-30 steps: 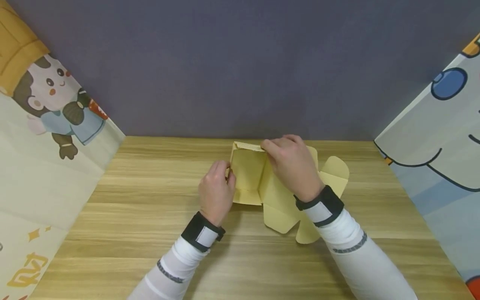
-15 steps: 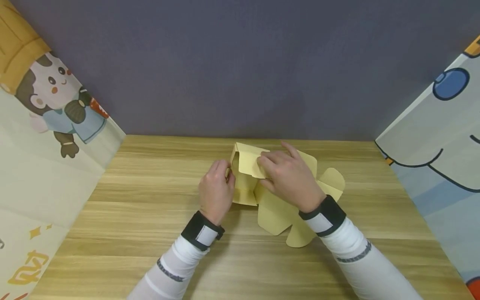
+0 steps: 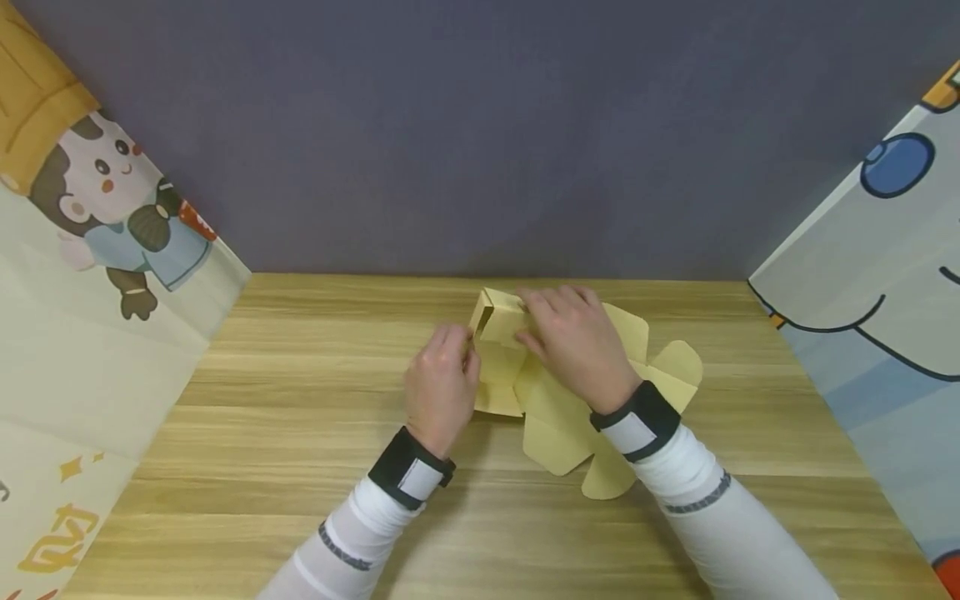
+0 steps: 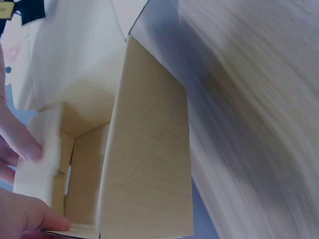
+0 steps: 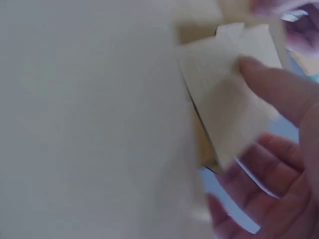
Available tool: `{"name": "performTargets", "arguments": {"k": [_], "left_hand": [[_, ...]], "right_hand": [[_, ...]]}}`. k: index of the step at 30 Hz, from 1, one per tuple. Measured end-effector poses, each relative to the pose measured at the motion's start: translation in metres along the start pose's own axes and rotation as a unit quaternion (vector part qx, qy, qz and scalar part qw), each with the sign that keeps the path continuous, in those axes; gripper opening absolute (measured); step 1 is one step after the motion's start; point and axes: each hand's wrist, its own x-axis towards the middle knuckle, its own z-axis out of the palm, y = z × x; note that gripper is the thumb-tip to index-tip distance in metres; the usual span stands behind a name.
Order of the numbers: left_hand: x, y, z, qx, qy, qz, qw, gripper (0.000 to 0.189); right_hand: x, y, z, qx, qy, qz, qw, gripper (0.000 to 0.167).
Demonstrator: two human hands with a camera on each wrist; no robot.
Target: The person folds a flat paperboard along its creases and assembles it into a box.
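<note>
A pale yellow cardboard box (image 3: 501, 360), partly folded, stands on the wooden table with its cavity facing the person. My left hand (image 3: 441, 379) pinches its left side wall near the upper edge. At the box's top, my right hand (image 3: 573, 342) holds a flap (image 5: 219, 84), the thumb on its face and the fingers behind. That flap hangs partly over the cavity in the head view. Several unfolded panels (image 3: 558, 433) spread from the box's right side, partly hidden under the right hand and wrist. The left wrist view shows the box's inside (image 4: 87, 169) beside a broad side panel (image 4: 149, 149).
The wooden table (image 3: 300, 400) extends on both sides of the box and in front of it. A dark grey panel (image 3: 480, 133) rises along the back edge. Cartoon-printed panels stand at the left (image 3: 97, 333) and right (image 3: 885, 275).
My right hand brings the top flap down toward the person, then lifts slightly with it. The box tilts and shifts a little rightward. My left hand keeps its grip and moves slightly right.
</note>
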Motion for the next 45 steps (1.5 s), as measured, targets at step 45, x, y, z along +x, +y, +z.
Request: {"name": "performTargets", "arguments": {"k": [45], "left_hand": [[-0.005, 0.015, 0.006, 0.001, -0.010, 0.016, 0.9998, 0.016]], "right_hand": [[0.009, 0.016, 0.033, -0.101, 0.113, -0.074, 0.9857, 0.009]]}}
